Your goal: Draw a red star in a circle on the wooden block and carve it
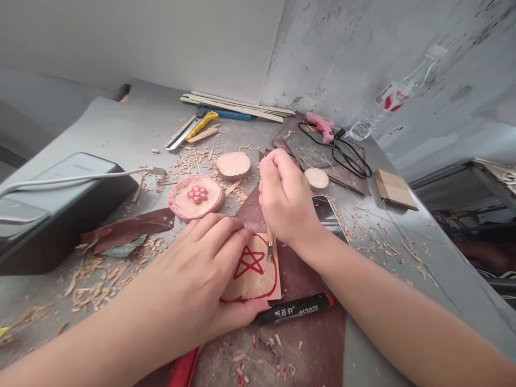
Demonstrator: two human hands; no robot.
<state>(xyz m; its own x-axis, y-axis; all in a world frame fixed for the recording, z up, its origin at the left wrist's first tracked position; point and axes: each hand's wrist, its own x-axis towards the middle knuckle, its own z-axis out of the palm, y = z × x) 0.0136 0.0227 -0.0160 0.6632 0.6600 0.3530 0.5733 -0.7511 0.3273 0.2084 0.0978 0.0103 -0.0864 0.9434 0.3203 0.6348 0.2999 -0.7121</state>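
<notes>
A square wooden board [260, 284] with a red star inside a red rounded outline lies on a dark red mat [314, 349]. My left hand [203, 263] grips the board from the left, fingers over its far edge and thumb along its near edge. My right hand [284, 196] is closed in a fist around a wood carving gouge [270, 244]. The metal tip points down at the board, between the star and the outline's right side; whether it touches cannot be made out. A black marker [300, 310] with a red end lies by my left thumb.
Beyond my hands are a wood slice [196, 197] with a red flower, plain slices [233, 164], cutter knives [186, 130] and a pink glue gun [321, 126]. A dark box [60, 209] stands left, a bottle [387, 102] back right. Shavings [92, 279] litter the table.
</notes>
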